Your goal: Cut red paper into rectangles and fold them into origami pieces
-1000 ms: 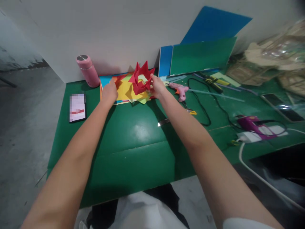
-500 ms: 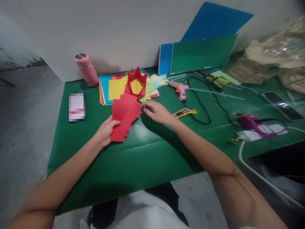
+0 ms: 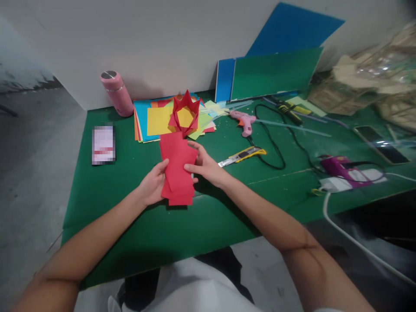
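Note:
Both of my hands hold a small stack of red paper sheets above the green table. My left hand grips the stack's lower left edge, thumb on top. My right hand pinches its right edge. Just behind the sheets stands a folded red paper crown with pointed tips. It rests on a fanned pile of coloured paper squares.
A pink bottle and a phone lie at the left. To the right are a pink glue gun, a yellow utility knife, black cables, a purple glue gun and a white power strip. Blue and green boards lean on the wall.
My hands left the red crown on the paper pile, took up red sheets and pulled them toward me. The right hand has come onto the stack's right edge.

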Tool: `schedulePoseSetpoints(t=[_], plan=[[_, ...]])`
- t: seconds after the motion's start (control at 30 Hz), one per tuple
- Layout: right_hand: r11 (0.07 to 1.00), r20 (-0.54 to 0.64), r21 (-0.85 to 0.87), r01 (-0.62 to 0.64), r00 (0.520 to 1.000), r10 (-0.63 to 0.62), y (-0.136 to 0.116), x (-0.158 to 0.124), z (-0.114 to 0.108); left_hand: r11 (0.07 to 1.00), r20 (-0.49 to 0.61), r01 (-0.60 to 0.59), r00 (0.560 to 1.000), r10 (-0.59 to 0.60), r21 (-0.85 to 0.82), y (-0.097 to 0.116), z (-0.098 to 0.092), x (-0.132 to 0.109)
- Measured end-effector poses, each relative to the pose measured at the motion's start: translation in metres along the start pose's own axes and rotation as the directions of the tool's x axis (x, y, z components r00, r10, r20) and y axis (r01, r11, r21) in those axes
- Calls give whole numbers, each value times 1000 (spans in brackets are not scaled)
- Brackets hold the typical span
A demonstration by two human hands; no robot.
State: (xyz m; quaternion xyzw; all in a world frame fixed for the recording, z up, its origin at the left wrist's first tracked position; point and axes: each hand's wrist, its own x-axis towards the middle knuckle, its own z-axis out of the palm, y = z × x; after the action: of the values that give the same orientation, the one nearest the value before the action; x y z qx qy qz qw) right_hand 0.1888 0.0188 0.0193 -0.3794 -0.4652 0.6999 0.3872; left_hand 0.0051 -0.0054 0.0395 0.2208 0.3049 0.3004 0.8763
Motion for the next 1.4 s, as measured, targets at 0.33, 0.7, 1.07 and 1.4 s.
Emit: schedulePoseSetpoints(t=[0.33,0.7,1.07,1.4], plan=[[995,-163,-97,18,986,-34,6,4,4,961,-279,36,959,44,275,-4,-4,3],[998,-92,-30,58,994,-61,21,-2,-5,972,-125,32,992,-3,232,-8,-10,1],[397,19,-888,233,880,-475,-36,54,-43,791,-325,-67,888,325,607,9,-23,-1],[-83,216,-976,199,895,-390,-44,92,-42,-29,-63,95,827,558,995,50,-30,-8]])
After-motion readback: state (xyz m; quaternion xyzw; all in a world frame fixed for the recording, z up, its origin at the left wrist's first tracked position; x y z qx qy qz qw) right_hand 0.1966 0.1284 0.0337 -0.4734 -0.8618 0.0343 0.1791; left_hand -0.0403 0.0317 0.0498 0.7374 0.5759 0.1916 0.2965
